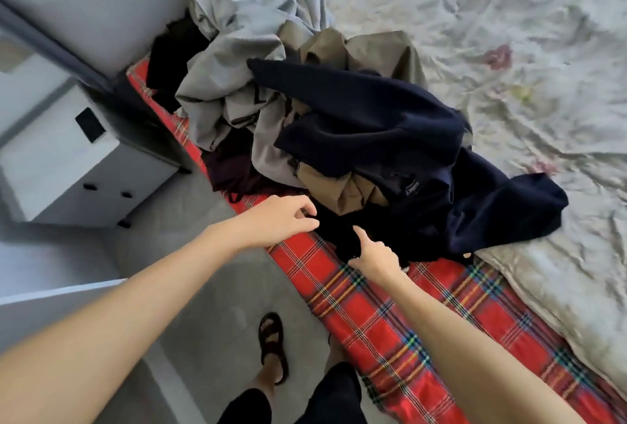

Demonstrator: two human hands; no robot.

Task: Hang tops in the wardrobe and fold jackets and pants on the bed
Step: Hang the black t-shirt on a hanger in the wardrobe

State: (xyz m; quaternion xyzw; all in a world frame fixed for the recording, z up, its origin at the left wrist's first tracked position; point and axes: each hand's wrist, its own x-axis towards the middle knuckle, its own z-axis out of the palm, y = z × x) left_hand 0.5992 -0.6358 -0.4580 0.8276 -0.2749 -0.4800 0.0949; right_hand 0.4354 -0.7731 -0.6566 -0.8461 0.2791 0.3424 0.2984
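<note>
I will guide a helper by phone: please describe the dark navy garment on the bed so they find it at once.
The bed has a pale crumpled sheet and a red plaid edge. On it lies a pile of clothes, and the navy garment is spread on top, at the near end. It alone is dark blue; its neighbours are light grey cloth and tan cloth.

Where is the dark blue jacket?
In the head view, the dark blue jacket lies mid-frame atop the clothes pile, over a tan garment, just beyond the right hand.
</note>
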